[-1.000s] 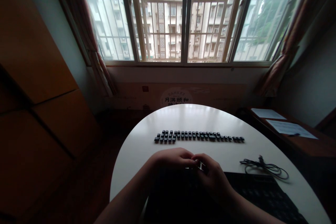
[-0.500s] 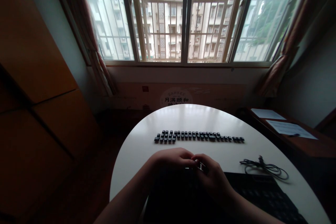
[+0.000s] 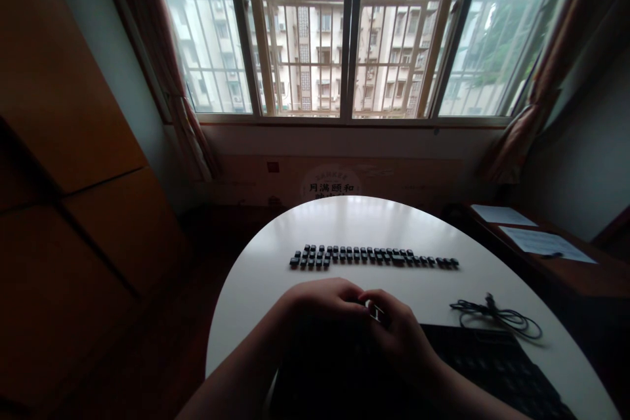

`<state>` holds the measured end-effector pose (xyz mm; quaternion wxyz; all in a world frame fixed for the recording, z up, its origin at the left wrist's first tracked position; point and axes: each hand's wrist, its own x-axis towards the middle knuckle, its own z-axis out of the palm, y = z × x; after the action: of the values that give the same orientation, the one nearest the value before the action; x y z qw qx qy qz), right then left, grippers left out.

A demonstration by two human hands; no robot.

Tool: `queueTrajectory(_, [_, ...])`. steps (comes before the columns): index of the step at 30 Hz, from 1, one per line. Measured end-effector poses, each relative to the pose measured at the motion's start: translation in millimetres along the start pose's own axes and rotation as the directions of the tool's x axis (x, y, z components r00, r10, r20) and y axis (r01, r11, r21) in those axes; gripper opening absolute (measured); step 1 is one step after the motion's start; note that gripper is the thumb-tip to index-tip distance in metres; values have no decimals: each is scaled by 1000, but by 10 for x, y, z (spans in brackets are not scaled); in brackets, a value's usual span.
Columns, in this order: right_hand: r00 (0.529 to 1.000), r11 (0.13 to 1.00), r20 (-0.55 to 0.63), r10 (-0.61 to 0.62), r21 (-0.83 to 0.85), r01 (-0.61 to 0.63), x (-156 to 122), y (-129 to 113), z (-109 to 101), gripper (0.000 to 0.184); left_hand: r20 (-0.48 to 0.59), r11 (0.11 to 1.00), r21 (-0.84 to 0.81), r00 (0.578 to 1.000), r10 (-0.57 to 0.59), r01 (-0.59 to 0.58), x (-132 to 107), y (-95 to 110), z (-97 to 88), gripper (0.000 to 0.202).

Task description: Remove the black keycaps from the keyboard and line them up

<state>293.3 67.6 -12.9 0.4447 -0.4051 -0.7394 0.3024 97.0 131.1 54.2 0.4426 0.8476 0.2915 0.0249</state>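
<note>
Over the far part of a black keyboard (image 3: 487, 348), my left hand (image 3: 327, 295) and my right hand (image 3: 401, 325) meet at the fingertips. Both are closed, thumbs and fingers pressed together. Between the right thumb and fingers shows a small bright, pale glint; what is gripped is too small and dark to name. My left fingers touch the right ones, and what they pinch is hidden. Much of the keyboard lies in shadow under my forearms. Beyond the hands, small black keycaps (image 3: 349, 256) stand in rows on the white table.
A coiled black cable (image 3: 497, 315) lies on the round white table (image 3: 256, 275), right of the hands. On a brown side table (image 3: 556, 269) at the right are paper sheets (image 3: 546, 243) and a dark pen-like object. A barred window (image 3: 344, 46) is ahead, a wooden cabinet (image 3: 73, 210) at left.
The fingertips have shifted very slightly against each other, and the pale glint between them looks a little different. Keycaps, keyboard and cable have stayed in place.
</note>
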Motion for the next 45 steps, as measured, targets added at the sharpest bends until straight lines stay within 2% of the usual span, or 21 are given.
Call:
queueTrajectory(6, [1000, 1000, -10, -1, -6, 1, 4, -40, -4, 27, -2, 1000, 2, 1000, -14, 14, 17, -14, 15, 36])
queueTrajectory(17, [999, 1000, 38, 28, 10, -28, 12, -38, -17, 25, -9, 999, 8, 999, -44, 44, 4, 26, 11, 33])
queueTrajectory(28, [999, 999, 43, 31, 35, -33, -5, 45, 14, 31, -10, 1000, 2, 999, -31, 31, 25, -17, 24, 31])
queueTrajectory(45, [998, 999, 59, 31, 38, -33, -6, 16, -8, 26, -11, 999, 27, 999, -47, 47, 12, -14, 27, 32])
